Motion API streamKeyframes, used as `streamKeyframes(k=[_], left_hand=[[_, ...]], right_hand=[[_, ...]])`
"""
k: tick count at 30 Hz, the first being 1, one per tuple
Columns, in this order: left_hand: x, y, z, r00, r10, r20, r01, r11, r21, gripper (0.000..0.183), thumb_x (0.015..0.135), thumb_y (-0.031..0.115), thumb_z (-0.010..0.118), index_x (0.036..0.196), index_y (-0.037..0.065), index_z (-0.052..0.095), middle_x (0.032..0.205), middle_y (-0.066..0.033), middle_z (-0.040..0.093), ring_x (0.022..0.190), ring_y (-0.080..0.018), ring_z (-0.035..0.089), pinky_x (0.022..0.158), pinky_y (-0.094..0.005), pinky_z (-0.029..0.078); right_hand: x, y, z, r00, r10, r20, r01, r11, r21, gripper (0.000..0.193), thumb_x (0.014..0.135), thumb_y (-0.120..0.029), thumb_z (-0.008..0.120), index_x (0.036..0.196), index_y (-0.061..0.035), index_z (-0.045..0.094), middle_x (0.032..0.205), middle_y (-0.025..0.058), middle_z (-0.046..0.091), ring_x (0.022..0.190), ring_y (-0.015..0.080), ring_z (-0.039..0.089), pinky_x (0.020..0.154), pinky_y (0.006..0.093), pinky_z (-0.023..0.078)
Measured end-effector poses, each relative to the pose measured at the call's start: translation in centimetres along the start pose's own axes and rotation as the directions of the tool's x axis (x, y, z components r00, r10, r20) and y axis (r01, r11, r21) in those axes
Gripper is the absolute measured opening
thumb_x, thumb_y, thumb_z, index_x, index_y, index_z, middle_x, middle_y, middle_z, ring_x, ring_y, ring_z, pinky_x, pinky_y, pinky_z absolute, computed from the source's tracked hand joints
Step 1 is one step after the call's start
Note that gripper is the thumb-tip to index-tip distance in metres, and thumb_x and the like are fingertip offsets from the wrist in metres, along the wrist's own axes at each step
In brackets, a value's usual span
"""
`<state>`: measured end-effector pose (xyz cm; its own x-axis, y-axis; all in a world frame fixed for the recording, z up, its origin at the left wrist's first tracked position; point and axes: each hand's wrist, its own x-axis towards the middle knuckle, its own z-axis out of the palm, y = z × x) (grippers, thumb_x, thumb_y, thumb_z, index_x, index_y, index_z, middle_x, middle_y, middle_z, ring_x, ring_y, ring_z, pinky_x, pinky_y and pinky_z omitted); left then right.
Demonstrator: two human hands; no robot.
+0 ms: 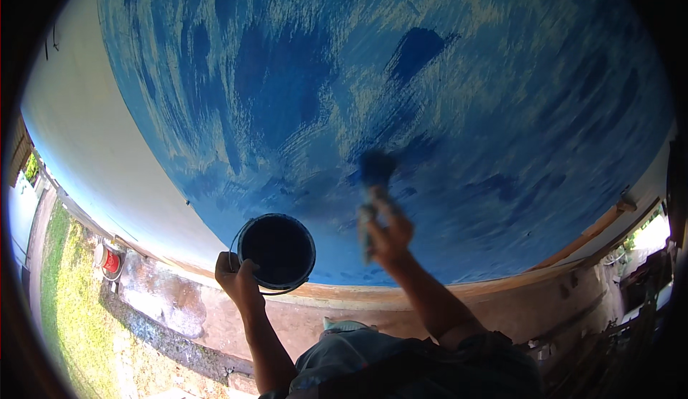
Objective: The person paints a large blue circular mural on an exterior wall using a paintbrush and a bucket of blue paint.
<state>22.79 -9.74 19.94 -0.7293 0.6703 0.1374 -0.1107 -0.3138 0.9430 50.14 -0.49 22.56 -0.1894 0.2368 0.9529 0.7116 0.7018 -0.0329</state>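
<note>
My left hand (239,279) grips the rim and wire handle of a dark round paint bucket (311,251), held up close to the wall; its inside looks dark and the paint level cannot be made out. In my right hand (391,234) is a wide paintbrush (377,168), its bristles dark with blue paint and smeared by motion. The bristles are at the wall, below a fresh dark blue streak. The painted wall (494,91) carries uneven blue strokes, with pale base showing through in many places.
A white unpainted strip of wall (86,119) borders the blue at the left. Beneath runs a ledge (358,293) above a brownish floor (229,327). A red and white bucket (109,260) stands at far left, near grass (79,313). Dark clutter (638,284) lies at far right.
</note>
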Motion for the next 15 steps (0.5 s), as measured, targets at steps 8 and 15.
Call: streamKeyframes(k=[8,15], left_hand=[[0.0,1.0,2.1,0.999,0.020,0.042,-0.021,1.000,0.009,0.030,0.064,-0.011,0.055,0.068,0.009,0.034,0.065,0.0041,0.032,0.061,-0.0071,0.029,0.056,-0.0260,0.025],[-0.3,1.9,0.7,0.999,0.033,0.032,-0.032,0.999,-0.031,0.028,0.064,-0.009,0.055,0.068,0.009,0.035,0.065,0.0037,0.033,0.061,-0.0079,0.030,0.057,-0.0266,0.027]], right_hand=[[2.1,-2.8,1.6,0.926,-0.034,0.377,-0.053,0.974,0.219,0.027,0.079,-0.006,0.076,0.105,-0.0091,0.072,0.128,0.0168,0.066,0.115,0.0323,0.069,0.079,0.0368,0.063],[11.2,-0.2,-5.6,0.990,0.026,-0.138,-0.012,0.994,0.107,0.018,0.081,-0.004,0.077,0.099,-0.0080,0.074,0.120,0.0179,0.069,0.104,0.0313,0.074,0.077,0.0381,0.065]])
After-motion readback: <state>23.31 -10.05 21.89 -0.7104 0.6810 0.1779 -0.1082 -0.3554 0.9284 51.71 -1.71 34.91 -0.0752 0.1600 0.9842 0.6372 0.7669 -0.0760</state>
